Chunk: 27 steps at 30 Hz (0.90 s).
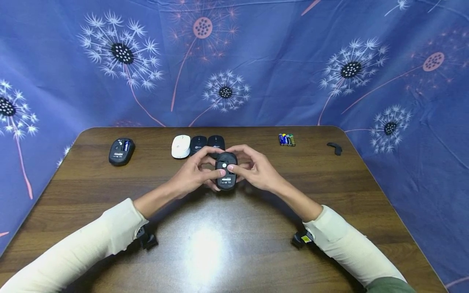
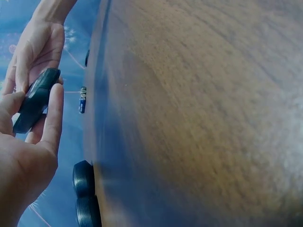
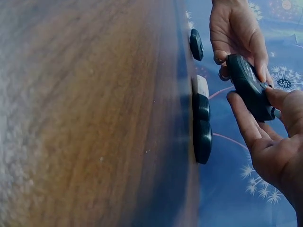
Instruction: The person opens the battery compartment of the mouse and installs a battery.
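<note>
A black computer mouse (image 1: 226,181) is held underside up above the table, between both hands. My left hand (image 1: 193,174) grips its left side, the thumb lying over the underside and the fingers behind. On the other side my right hand (image 1: 258,170) holds it the same way, its thumb pressing near a white round spot. In the left wrist view the mouse (image 2: 35,101) appears edge-on and tilted between the hands. The right wrist view also shows the mouse (image 3: 248,87) gripped by thumbs and fingers.
Another black mouse (image 1: 121,151) lies underside up at the left, a blue battery in its open compartment. A white mouse (image 1: 181,146) and two black mice (image 1: 198,145) stand in a row behind the hands. Several batteries (image 1: 287,140) and a black cover (image 1: 334,148) lie at the right.
</note>
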Available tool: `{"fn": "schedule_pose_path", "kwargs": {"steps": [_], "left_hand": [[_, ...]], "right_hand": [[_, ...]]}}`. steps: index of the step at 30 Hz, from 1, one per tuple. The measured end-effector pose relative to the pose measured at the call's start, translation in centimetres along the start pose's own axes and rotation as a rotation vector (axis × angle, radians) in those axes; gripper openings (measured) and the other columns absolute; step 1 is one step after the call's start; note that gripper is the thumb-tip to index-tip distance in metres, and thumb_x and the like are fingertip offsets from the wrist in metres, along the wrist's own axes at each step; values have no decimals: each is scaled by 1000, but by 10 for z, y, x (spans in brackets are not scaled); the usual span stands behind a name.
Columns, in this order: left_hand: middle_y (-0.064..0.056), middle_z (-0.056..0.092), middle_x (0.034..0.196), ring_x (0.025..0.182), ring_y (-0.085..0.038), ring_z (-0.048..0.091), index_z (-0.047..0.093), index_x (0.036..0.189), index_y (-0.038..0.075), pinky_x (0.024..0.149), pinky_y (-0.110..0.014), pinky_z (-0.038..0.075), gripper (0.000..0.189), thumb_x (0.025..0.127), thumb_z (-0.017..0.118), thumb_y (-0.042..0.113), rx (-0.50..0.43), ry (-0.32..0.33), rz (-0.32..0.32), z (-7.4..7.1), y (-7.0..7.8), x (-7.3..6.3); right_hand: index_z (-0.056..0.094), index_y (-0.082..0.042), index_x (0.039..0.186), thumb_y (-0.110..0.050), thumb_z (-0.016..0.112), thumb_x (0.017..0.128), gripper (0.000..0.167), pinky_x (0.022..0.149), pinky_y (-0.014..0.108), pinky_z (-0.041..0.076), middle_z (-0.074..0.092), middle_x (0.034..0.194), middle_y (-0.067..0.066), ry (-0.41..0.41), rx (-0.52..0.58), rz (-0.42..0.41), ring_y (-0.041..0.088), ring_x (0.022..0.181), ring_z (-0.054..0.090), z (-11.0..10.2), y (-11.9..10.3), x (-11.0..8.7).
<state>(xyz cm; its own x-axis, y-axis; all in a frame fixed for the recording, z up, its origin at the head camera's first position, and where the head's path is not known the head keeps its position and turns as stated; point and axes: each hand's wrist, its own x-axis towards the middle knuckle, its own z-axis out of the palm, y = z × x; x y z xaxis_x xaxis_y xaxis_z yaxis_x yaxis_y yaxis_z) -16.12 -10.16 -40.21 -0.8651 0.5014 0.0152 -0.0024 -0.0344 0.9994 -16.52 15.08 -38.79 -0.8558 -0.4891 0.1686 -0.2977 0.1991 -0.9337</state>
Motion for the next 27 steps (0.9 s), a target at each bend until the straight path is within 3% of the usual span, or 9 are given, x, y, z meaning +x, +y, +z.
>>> {"fn": "schedule_pose_path", "kwargs": {"steps": [3, 6, 11, 17, 22, 27], "left_hand": [[-21, 68, 122, 77, -30, 82, 50, 161, 12, 74, -63, 72, 64, 105, 77, -2, 0, 21, -15, 1, 0, 0], [-21, 69, 122, 77, -29, 81, 48, 163, 11, 73, -58, 73, 67, 104, 77, -2, -2, 38, -35, 3, 0, 1], [-22, 69, 121, 83, -30, 82, 49, 162, 11, 73, -55, 73, 65, 105, 77, -1, -12, 31, -39, 5, -1, 2], [-23, 69, 122, 89, -32, 82, 51, 161, 13, 75, -58, 73, 61, 106, 75, 0, -11, 14, -42, 8, -3, 0], [-25, 69, 124, 92, -30, 82, 52, 160, 14, 74, -53, 74, 60, 107, 74, -1, -11, 21, -29, 8, -3, 0], [-23, 70, 123, 91, -30, 82, 53, 161, 16, 73, -51, 74, 61, 106, 74, -1, -16, 41, -25, 8, -3, -1]], "right_hand": [[64, -7, 150, -5, 77, 106, 45, 92, 43, 73, 73, 143, 21, 38, -72, -62, 36, 111, 82, -1, 1, 2], [68, -7, 146, -6, 80, 105, 43, 100, 34, 68, 78, 137, 17, 108, -149, -133, 30, 115, 80, -2, 2, 6], [72, -7, 144, -3, 82, 102, 44, 88, 27, 65, 84, 114, 17, 209, -133, -184, 19, 99, 79, -6, 2, 10], [71, -4, 145, 0, 82, 102, 46, 77, 23, 59, 85, 105, 23, 249, -91, -159, 11, 89, 75, -14, 3, 11], [69, -1, 147, 2, 80, 102, 46, 74, 30, 67, 83, 103, 27, 244, -38, -131, 18, 85, 78, -23, 5, 8], [68, 1, 148, 5, 78, 102, 47, 77, 38, 72, 84, 99, 19, 231, -4, -117, 23, 85, 82, -37, 9, 3]]}}
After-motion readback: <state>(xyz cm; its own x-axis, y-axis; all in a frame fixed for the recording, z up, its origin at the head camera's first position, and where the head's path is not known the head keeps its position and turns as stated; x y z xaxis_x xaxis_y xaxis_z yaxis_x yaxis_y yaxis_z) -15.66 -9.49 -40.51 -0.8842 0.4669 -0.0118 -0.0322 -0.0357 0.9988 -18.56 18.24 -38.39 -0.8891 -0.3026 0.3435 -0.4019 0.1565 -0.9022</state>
